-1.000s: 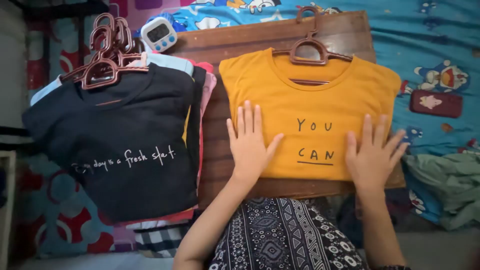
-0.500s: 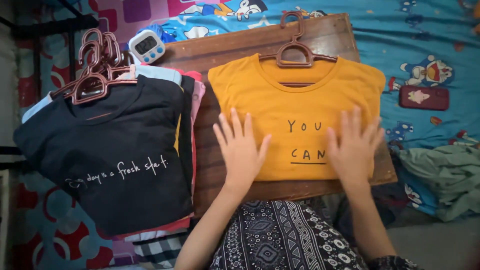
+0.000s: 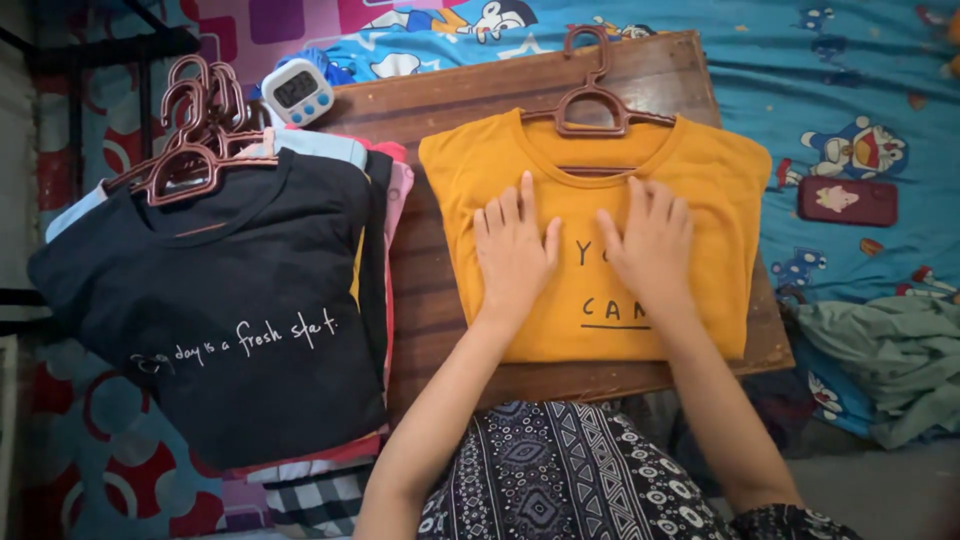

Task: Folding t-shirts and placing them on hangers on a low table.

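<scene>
A yellow T-shirt [image 3: 700, 190] with dark lettering lies flat on a wooden board [image 3: 450, 100], still on its brown plastic hanger [image 3: 595, 105]. My left hand [image 3: 515, 250] rests palm down on the shirt's chest, fingers spread. My right hand [image 3: 650, 245] lies flat beside it, just below the collar, fingers spread too. Both hands press on the cloth and hold nothing. To the left sits a stack of hung shirts topped by a dark navy T-shirt [image 3: 230, 310] with white script.
Several brown hangers [image 3: 195, 130] stick out of the stack's top. A small white digital timer [image 3: 298, 92] stands at the board's far left corner. A dark red phone [image 3: 848, 200] lies on the blue cartoon bedsheet at right, and crumpled green cloth [image 3: 890, 360] lies below it.
Both hands have slid up the yellow shirt and drawn closer together, from its lower corners to the chest near the collar.
</scene>
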